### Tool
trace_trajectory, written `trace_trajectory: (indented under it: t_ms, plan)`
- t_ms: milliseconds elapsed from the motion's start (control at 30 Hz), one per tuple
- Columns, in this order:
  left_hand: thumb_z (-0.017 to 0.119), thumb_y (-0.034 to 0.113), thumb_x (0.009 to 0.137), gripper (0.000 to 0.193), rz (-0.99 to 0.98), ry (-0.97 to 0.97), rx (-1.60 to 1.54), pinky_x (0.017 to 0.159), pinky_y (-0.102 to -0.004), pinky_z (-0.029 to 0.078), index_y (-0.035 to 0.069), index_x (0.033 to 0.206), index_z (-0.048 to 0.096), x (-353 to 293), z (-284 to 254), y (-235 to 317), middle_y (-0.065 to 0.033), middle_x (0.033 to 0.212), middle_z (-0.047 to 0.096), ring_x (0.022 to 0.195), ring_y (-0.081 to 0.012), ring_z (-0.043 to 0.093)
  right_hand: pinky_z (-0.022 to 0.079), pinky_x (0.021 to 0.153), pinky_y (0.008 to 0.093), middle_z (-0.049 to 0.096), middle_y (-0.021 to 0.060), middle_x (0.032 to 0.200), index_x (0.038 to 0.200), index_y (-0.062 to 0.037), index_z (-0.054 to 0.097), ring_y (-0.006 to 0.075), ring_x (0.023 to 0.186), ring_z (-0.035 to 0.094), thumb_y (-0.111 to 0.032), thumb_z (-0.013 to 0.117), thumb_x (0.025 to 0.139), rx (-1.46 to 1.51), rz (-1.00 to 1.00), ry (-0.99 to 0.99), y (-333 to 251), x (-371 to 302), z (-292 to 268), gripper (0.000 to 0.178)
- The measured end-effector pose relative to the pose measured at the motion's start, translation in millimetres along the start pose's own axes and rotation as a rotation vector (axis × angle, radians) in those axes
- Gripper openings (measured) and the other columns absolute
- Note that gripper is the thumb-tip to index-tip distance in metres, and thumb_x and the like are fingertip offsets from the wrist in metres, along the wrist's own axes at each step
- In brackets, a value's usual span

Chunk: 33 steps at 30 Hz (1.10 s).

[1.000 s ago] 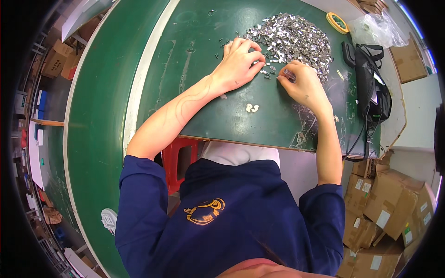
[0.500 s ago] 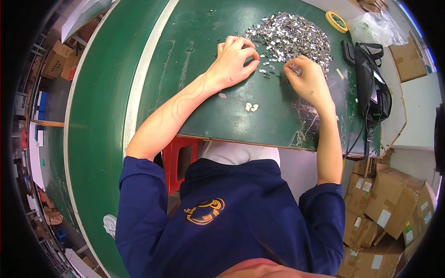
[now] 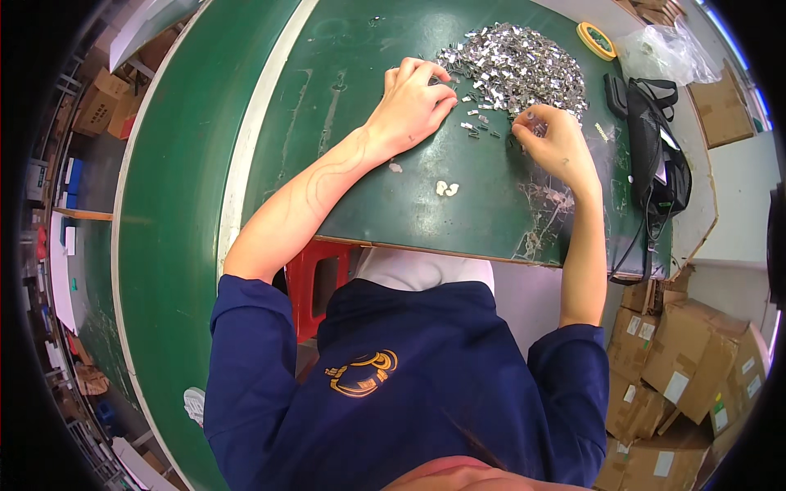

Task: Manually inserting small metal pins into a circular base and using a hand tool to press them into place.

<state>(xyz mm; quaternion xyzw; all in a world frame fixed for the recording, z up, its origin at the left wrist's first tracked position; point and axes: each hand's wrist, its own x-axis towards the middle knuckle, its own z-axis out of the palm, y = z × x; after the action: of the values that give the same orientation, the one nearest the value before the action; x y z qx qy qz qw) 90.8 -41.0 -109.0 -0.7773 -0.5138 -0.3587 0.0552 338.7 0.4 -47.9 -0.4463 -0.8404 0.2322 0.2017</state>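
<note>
A heap of small shiny metal clips (image 3: 524, 67) lies toward the back of the green table (image 3: 385, 213). My left hand (image 3: 409, 105) rests at the heap's left edge, its fingers curled down toward the tabletop. Whatever is under those fingertips is mostly hidden. At the near right side of the heap, my right hand (image 3: 563, 149) is closed in a pinch, with a small shiny piece (image 3: 536, 124) showing between thumb and fingers. Several loose clips (image 3: 481, 127) are scattered between the two hands.
Two small whitish bits (image 3: 446, 188) lie nearer me. On the right are a yellow ring-shaped roll (image 3: 596, 41), a clear plastic bag (image 3: 667, 53) and a black bag (image 3: 655, 147) with straps. Cardboard boxes (image 3: 696, 352) are stacked beyond the table; a red stool (image 3: 315, 278) stands below its edge.
My right hand has shifted slightly right and away from the loose clips, still pinched. My left hand has moved a little farther from me.
</note>
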Motion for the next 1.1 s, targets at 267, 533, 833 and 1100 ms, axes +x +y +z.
trace_trajectory:
  t_ms: [267, 533, 833, 1100]
  plan:
    - [0.07, 0.016, 0.087, 0.013, -0.059, 0.019, -0.109, 0.099, -0.0418, 0.037, 0.011, 0.099, 0.073, 2, 2, -1, -0.0023, 0.118, 0.061, 0.117, -0.0264, 0.049, 0.052, 0.07, 0.0356, 0.068, 0.0162, 0.084, 0.094, 0.0005, 0.072, 0.0266, 0.076, 0.067, -0.016, 0.069, 0.083, 0.032, -0.077, 0.09, -8, 3, 11, 0.021]
    - [0.071, 0.02, 0.087, 0.011, 0.047, -0.057, -0.121, 0.102, -0.0446, 0.035, 0.015, 0.097, 0.073, 10, 9, 5, -0.0018, 0.12, 0.059, 0.122, -0.0272, 0.046, 0.052, 0.073, 0.0408, 0.067, 0.0183, 0.086, 0.094, -0.0005, 0.073, 0.0337, 0.078, 0.067, -0.022, 0.071, 0.083, -0.035, -0.137, 0.035, -6, 17, 29, 0.024]
    - [0.071, 0.022, 0.087, 0.011, 0.016, -0.101, -0.11, 0.102, -0.0447, 0.034, 0.015, 0.095, 0.072, 12, 9, 4, -0.002, 0.122, 0.058, 0.123, -0.0273, 0.044, 0.051, 0.074, 0.0425, 0.065, 0.0184, 0.088, 0.09, 0.0021, 0.069, 0.0376, 0.083, 0.065, -0.02, 0.069, 0.084, -0.017, -0.125, 0.051, -5, 18, 30, 0.022]
    - [0.071, 0.018, 0.085, 0.011, 0.012, -0.166, -0.214, 0.104, -0.0447, 0.032, 0.014, 0.094, 0.072, 10, -14, 7, -0.0018, 0.122, 0.059, 0.123, -0.0266, 0.044, 0.051, 0.075, 0.0426, 0.065, 0.0175, 0.09, 0.093, 0.0009, 0.069, 0.0369, 0.085, 0.065, -0.016, 0.068, 0.083, -0.098, -0.159, 0.059, -5, 13, 28, 0.02]
